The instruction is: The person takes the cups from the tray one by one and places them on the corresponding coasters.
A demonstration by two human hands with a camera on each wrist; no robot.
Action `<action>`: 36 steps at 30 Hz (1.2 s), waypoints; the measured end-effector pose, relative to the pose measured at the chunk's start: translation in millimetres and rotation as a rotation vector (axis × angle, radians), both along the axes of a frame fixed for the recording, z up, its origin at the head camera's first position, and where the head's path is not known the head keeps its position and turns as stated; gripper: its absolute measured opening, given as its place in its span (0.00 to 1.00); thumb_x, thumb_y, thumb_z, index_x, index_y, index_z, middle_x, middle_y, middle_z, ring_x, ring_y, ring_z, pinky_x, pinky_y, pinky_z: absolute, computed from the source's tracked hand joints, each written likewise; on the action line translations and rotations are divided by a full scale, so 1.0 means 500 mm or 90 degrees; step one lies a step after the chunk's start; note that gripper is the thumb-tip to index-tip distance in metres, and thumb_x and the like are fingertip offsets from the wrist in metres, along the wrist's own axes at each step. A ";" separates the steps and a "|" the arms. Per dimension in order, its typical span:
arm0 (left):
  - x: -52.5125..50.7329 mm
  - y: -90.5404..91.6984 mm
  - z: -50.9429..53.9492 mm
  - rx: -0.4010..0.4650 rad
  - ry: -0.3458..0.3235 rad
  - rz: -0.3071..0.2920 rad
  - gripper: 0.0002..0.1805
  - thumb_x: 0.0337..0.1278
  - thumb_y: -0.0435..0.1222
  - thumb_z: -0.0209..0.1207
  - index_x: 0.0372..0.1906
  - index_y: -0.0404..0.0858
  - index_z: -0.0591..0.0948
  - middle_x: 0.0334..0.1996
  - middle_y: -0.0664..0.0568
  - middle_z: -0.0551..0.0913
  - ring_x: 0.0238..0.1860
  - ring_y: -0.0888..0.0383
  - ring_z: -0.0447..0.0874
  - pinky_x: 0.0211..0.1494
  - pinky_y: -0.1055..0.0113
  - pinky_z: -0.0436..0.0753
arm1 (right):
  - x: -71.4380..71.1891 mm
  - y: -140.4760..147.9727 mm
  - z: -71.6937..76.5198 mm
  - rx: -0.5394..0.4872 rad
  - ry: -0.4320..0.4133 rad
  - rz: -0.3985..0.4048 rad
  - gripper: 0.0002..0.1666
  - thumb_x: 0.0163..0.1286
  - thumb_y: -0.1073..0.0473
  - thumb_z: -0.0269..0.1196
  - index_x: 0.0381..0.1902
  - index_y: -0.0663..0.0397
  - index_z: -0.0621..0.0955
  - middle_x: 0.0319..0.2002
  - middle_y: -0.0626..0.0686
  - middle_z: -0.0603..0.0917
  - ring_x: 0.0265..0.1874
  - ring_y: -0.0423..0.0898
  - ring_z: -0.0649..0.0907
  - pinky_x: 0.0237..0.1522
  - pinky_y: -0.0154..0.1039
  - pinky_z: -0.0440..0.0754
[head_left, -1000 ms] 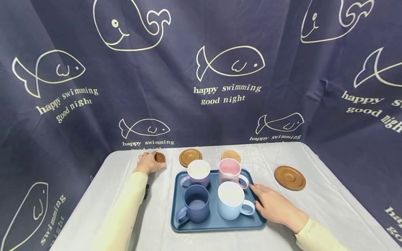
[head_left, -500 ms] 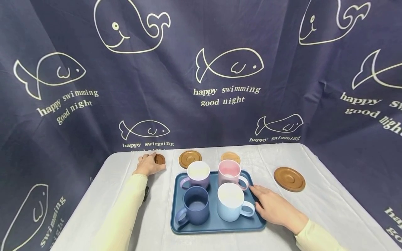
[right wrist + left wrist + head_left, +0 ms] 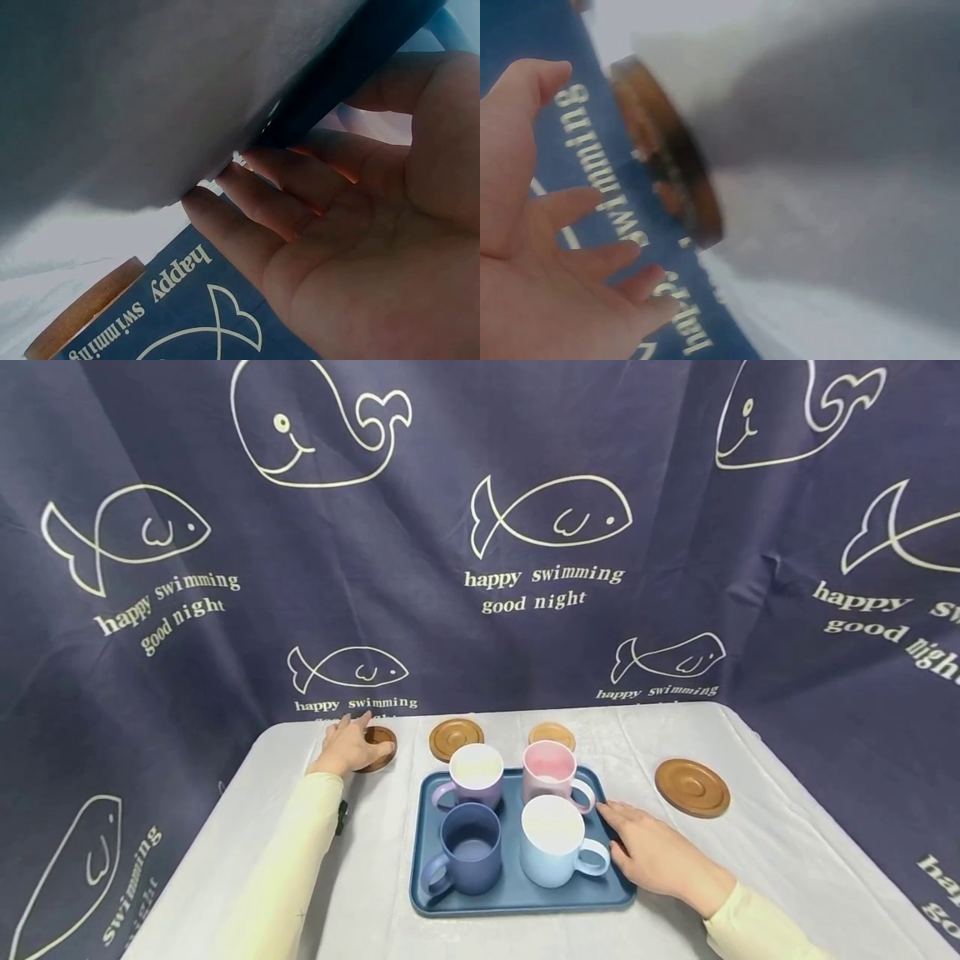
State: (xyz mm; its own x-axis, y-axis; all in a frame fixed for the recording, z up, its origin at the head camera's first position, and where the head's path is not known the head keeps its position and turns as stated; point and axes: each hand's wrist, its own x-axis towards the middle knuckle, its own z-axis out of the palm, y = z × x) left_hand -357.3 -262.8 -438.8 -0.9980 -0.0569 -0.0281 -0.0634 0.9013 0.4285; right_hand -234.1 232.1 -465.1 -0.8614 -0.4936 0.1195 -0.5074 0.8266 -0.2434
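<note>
In the head view my left hand [image 3: 345,747] hovers over a dark wooden coaster [image 3: 381,735] at the table's back left. Its fingers are spread, and the left wrist view shows a gap between the hand [image 3: 555,247] and the coaster [image 3: 701,180]. My right hand [image 3: 652,852] rests with extended fingers against the right edge of a blue tray [image 3: 510,895]. On the tray stand a purple mug [image 3: 487,795], a pink mug [image 3: 534,785], a navy mug [image 3: 480,862] and a light blue mug [image 3: 542,862], all upright.
Behind the tray lie a brown coaster [image 3: 455,740] and a paler coaster [image 3: 551,736], partly covered by the pink mug. A larger brown coaster [image 3: 692,787] lies right of the tray. A dark blue curtain [image 3: 555,652] hangs behind the white-covered table [image 3: 390,877].
My left hand has let go of the dark coaster, its fingers spreading as it shifts slightly left. More of the coaster shows now. The right hand and the tray have stayed put.
</note>
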 end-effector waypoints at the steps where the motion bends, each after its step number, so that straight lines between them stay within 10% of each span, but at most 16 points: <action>1: 0.001 0.000 0.008 -0.002 0.007 -0.001 0.52 0.60 0.53 0.65 0.81 0.34 0.57 0.79 0.24 0.49 0.76 0.22 0.46 0.76 0.30 0.53 | 0.000 0.000 0.000 -0.001 0.001 0.000 0.31 0.69 0.61 0.64 0.67 0.72 0.76 0.65 0.69 0.79 0.66 0.66 0.78 0.68 0.62 0.74; 19: 0.072 0.047 0.109 0.000 0.240 -0.029 0.40 0.56 0.44 0.62 0.73 0.31 0.72 0.69 0.24 0.70 0.71 0.25 0.64 0.75 0.34 0.61 | -0.002 0.003 0.002 -0.002 0.005 0.002 0.31 0.69 0.62 0.63 0.68 0.70 0.76 0.65 0.68 0.79 0.65 0.65 0.79 0.67 0.61 0.75; 36: 0.188 0.134 0.070 -0.066 0.264 -0.139 0.30 0.60 0.39 0.64 0.67 0.33 0.79 0.60 0.29 0.80 0.62 0.33 0.79 0.66 0.40 0.76 | -0.003 0.006 -0.001 -0.003 -0.005 0.004 0.32 0.69 0.61 0.63 0.68 0.70 0.76 0.65 0.68 0.79 0.66 0.66 0.78 0.67 0.61 0.75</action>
